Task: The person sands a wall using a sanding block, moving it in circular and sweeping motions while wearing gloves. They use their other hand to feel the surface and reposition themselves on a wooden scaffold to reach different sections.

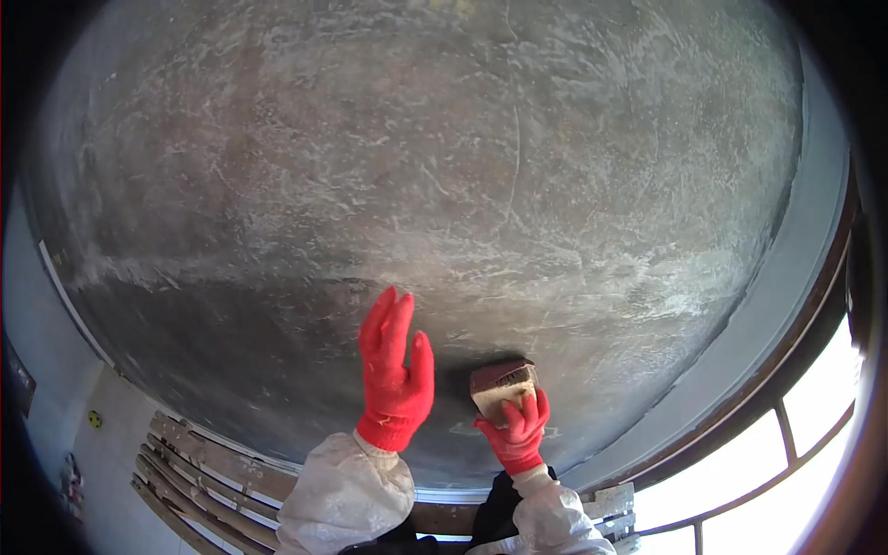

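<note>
head view, looking up: my right hand point(514, 427) keeps a narrow grip closed on the sanding block point(502, 383), abrasive face pressed flat to the grey plastered ceiling point(444, 166) so it bears evenly. my left hand point(396, 375) lies open, palm against the ceiling just beside it, holding nothing, apparently for balance.

Rough matt plaster ceiling point(444, 166), knitted gloves point(396, 384)

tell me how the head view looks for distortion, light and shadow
Head view: strong fisheye bend with dark corners; the window at lower right is blown out white; the sanding block in the right hand casts a dark shadow on the grey ceiling; the left hand looks sharp.
</note>
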The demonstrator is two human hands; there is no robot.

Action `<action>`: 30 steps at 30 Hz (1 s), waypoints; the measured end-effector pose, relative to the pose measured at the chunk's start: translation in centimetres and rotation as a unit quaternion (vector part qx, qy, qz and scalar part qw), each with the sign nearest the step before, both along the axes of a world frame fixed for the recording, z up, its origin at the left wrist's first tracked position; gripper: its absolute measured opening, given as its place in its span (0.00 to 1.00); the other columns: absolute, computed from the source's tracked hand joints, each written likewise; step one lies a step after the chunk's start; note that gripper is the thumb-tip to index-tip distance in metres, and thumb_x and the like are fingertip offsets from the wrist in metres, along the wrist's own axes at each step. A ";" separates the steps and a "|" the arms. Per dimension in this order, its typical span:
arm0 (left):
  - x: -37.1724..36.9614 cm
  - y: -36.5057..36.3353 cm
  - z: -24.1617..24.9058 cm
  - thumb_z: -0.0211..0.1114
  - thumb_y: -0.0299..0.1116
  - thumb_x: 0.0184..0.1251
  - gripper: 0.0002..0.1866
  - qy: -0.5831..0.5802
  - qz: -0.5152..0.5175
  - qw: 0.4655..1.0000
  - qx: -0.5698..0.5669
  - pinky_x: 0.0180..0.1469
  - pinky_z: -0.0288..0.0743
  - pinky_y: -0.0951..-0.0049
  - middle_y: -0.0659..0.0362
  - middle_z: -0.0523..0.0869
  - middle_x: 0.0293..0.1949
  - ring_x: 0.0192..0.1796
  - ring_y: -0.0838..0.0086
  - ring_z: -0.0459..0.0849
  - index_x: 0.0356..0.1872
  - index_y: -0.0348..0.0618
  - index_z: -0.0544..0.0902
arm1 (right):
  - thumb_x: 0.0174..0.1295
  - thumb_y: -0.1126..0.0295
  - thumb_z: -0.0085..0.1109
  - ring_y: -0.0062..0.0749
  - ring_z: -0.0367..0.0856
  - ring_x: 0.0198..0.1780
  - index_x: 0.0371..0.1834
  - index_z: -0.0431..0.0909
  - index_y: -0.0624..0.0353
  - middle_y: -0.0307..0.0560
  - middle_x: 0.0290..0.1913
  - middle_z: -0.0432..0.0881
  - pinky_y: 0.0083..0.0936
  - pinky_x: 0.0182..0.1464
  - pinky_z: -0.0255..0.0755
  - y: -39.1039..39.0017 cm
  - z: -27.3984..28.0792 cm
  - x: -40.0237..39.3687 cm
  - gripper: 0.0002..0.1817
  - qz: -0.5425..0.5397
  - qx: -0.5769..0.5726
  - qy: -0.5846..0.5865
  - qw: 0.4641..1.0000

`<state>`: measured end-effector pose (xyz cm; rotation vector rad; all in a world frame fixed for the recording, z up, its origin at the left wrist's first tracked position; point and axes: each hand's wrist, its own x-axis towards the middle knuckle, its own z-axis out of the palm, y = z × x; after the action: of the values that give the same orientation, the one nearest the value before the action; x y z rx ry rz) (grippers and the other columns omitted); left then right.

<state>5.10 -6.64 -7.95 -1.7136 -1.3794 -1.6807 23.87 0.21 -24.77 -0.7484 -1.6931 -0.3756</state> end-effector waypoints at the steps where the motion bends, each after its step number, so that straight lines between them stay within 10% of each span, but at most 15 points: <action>1: 0.1 -0.2 0.0 0.54 0.21 0.69 0.24 -0.009 -0.018 1.000 -0.014 0.65 0.67 0.64 0.48 0.63 0.69 0.67 0.59 0.67 0.67 0.37 0.68 | 0.29 0.58 0.85 0.68 0.65 0.62 0.60 0.65 0.48 0.56 0.66 0.62 0.57 0.57 0.68 0.1 0.5 -0.1 0.50 0.004 0.007 0.005 1.000; 10: 0.5 -0.8 -0.1 0.54 0.20 0.67 0.25 -0.084 -0.018 0.996 0.016 0.66 0.65 0.61 0.46 0.65 0.68 0.67 0.56 0.67 0.67 0.37 0.68 | 0.32 0.66 0.82 0.60 0.65 0.66 0.63 0.67 0.57 0.64 0.69 0.62 0.47 0.64 0.64 0.6 26.0 -2.5 0.48 -0.014 0.109 0.081 0.991; 21: 1.0 -0.7 -2.3 0.52 0.25 0.72 0.24 -0.192 -0.058 0.978 0.055 0.64 0.67 0.63 0.50 0.62 0.70 0.65 0.63 0.69 0.69 0.40 0.66 | 0.23 0.58 0.84 0.65 0.68 0.58 0.54 0.68 0.44 0.46 0.63 0.65 0.56 0.51 0.72 -0.4 -0.3 -1.7 0.47 0.041 0.021 -0.013 0.999; 30: 1.5 -0.4 -4.7 0.60 0.21 0.62 0.28 -0.124 0.002 0.992 -0.024 0.66 0.64 0.56 0.44 0.68 0.67 0.68 0.51 0.66 0.66 0.37 0.70 | 0.30 0.64 0.81 0.59 0.65 0.64 0.62 0.68 0.54 0.58 0.67 0.66 0.52 0.63 0.62 0.0 27.2 -6.0 0.48 0.019 0.126 0.104 0.986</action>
<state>6.62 -7.02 -12.67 -1.5651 -1.5414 -1.9254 17.88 0.21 2.41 -0.5476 -1.4299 -0.4596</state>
